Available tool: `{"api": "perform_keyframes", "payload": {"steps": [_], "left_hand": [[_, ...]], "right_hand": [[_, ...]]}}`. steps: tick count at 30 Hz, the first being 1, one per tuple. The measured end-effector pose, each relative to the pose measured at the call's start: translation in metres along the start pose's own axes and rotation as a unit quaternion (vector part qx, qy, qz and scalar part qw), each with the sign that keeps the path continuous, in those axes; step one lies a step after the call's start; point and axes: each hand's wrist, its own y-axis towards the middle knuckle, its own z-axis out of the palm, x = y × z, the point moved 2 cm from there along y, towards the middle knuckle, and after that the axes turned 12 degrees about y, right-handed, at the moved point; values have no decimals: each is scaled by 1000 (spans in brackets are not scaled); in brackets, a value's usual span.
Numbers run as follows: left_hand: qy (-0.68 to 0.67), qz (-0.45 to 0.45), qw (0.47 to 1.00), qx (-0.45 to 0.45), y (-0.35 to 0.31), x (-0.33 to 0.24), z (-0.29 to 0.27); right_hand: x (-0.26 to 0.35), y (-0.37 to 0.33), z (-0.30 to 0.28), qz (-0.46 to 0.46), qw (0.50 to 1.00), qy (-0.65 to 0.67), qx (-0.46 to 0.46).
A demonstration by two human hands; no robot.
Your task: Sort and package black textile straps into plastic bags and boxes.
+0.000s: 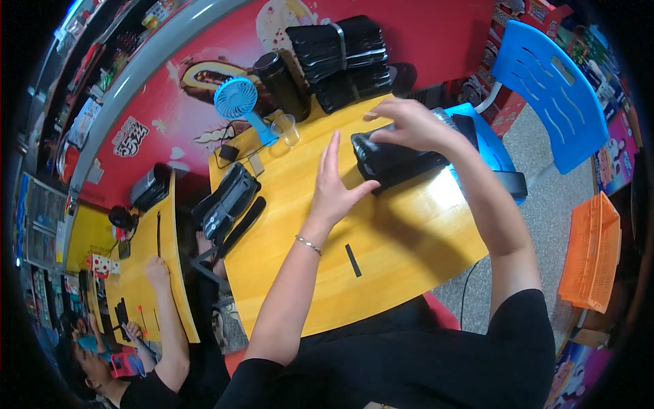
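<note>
My left hand is open over the yellow table, its thumb and fingers spread apart. The thumb tip is close to the near left corner of a stack of shiny black packs. Above that stack is my right hand, fingers apart and bent, thumb lowered toward the top pack. Whether the right fingertips touch the stack is unclear. A short thin black strip lies on the tabletop nearer to me.
A blue fan, a clear cup, a black cylinder and a banded pile of black packs line the back. Black folded gear sits left. Right are a blue chair and orange basket. Another person works left.
</note>
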Motion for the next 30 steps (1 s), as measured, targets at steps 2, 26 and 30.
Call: {"api": "perform_keyframes", "payload": {"steps": [2, 26, 30], "left_hand": [[43, -26, 999, -3, -20, 12, -27], [-625, -305, 708, 121, -180, -7, -100], [-635, -326, 681, 163, -196, -20, -103]], "right_hand": [[34, -16, -16, 43, 990, 125, -53], [155, -118, 140, 191, 908, 374, -4], [175, -84, 156, 213, 825, 523, -22]]}}
